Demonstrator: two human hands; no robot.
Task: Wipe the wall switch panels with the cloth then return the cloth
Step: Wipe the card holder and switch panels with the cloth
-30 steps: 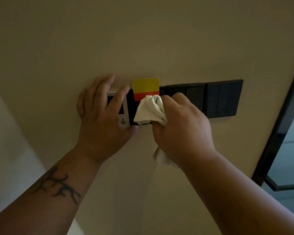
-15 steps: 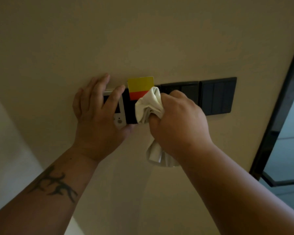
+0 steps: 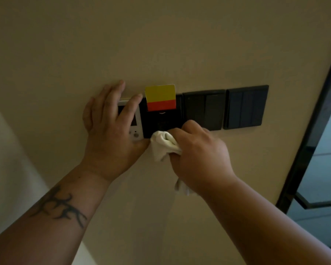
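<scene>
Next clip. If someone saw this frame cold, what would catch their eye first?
Probably the yellow and red card standing in the black card holder panel, the one bright patch on a dim beige wall. Just below it, the right hand presses a bunched white cloth to that panel's lower edge, while the left hand lies flat over the white control panel beside it.

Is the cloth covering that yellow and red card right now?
No, the cloth sits at the black panel's lower edge, well below the card.
</scene>
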